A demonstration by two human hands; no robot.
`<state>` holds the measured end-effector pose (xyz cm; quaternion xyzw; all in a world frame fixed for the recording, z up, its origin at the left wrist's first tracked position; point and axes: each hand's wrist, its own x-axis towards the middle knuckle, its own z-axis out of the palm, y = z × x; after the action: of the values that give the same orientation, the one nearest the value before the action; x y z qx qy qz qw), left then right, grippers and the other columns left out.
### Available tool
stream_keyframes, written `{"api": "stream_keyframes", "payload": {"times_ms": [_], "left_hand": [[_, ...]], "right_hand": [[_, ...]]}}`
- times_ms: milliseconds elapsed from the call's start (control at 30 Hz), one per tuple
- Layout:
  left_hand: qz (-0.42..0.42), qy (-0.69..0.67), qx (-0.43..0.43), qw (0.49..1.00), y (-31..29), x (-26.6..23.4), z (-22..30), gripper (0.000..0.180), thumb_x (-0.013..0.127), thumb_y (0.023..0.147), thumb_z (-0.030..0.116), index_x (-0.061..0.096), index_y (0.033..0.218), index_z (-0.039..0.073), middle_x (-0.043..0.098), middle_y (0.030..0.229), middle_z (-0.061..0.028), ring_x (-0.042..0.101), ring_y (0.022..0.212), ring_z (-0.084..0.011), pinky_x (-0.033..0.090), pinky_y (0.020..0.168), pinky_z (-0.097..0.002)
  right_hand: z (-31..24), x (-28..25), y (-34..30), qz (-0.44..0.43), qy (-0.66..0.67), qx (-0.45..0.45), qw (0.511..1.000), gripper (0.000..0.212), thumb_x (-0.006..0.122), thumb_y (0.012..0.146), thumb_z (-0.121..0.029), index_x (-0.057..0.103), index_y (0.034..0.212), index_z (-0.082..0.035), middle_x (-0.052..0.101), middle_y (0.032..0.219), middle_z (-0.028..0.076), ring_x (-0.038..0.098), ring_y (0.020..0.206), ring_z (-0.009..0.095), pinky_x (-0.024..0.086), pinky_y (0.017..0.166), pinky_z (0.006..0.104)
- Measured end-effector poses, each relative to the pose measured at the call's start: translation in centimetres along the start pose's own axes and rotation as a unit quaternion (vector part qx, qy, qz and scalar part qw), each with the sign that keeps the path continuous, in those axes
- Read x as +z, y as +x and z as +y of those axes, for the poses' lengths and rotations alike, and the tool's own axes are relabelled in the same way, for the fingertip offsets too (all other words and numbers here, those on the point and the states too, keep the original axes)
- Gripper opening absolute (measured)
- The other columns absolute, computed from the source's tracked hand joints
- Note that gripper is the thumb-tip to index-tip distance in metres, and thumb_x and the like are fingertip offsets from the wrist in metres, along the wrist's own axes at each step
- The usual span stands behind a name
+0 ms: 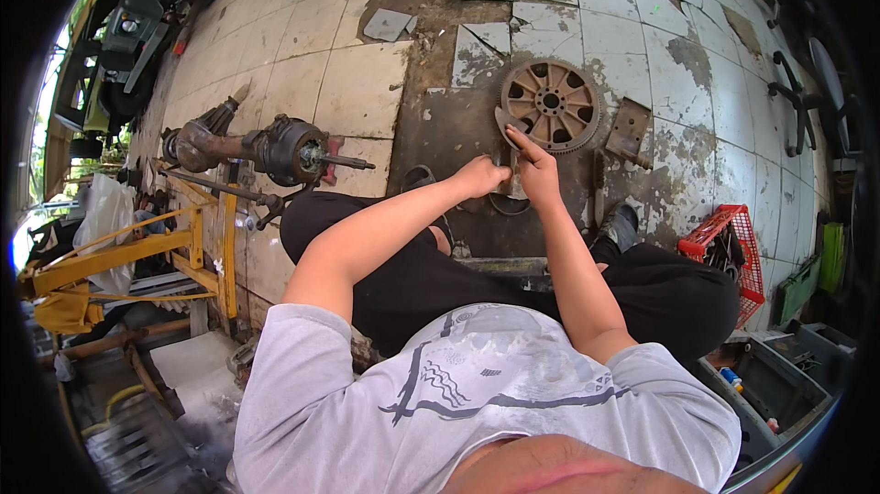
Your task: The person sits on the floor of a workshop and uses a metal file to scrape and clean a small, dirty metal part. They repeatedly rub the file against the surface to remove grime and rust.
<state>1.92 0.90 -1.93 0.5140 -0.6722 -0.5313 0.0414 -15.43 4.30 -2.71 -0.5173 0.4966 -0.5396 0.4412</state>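
In front of me both hands meet over a dark floor plate. My right hand (539, 171) is closed around a metal part (515, 186), with its index finger stretched along the upper end. The part's upper end is a thin curved piece (506, 127), and a dark curved edge shows below the hands. My left hand (482, 177) is closed at the part's left side; what its fingertips pinch is hidden. Just beyond the right hand lies a large rusty flywheel (548, 107) with a toothed rim, flat on the floor. The curved piece overlaps the flywheel's near left edge.
A rusty flat plate (630, 127) lies right of the flywheel. At left stands an axle assembly (243, 149) near a yellow metal frame (128, 260). A red crate (753, 260) and grey toolbox (779, 384) stand at right. Broken tiles (387, 25) lie farther off.
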Motion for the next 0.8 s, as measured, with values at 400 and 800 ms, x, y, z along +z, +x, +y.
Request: {"api": "stream_keyframes", "payload": {"times_ms": [400, 800], "left_hand": [[-0.049, 0.083, -0.011, 0.995, 0.3, -1.0, 1.3, 0.041, 0.059, 0.087, 0.039, 0.071, 0.097, 0.000, 0.073, 0.097, -0.0235, 0.068, 0.094, -0.0384, 0.050, 0.085, -0.0467], [-0.009, 0.106, 0.010, 0.994, 0.3, -0.2, 1.0, 0.038, 0.058, 0.091, 0.036, 0.074, 0.096, 0.002, 0.074, 0.105, -0.0245, 0.069, 0.105, -0.0431, 0.052, 0.090, -0.0503]], "right_hand": [[2.4, -1.6, 0.2, 0.024, -0.009, 0.129, 0.991, 0.050, 0.054, 0.093, 0.009, 0.076, 0.133, -0.013, 0.079, 0.120, 0.010, 0.069, 0.098, 0.010, 0.053, 0.091, 0.0280], [1.0, -0.5, 1.1, 0.052, 0.080, 0.133, 0.986, 0.050, 0.051, 0.092, 0.012, 0.076, 0.131, -0.007, 0.079, 0.122, 0.009, 0.069, 0.115, 0.013, 0.049, 0.103, 0.0278]]}}
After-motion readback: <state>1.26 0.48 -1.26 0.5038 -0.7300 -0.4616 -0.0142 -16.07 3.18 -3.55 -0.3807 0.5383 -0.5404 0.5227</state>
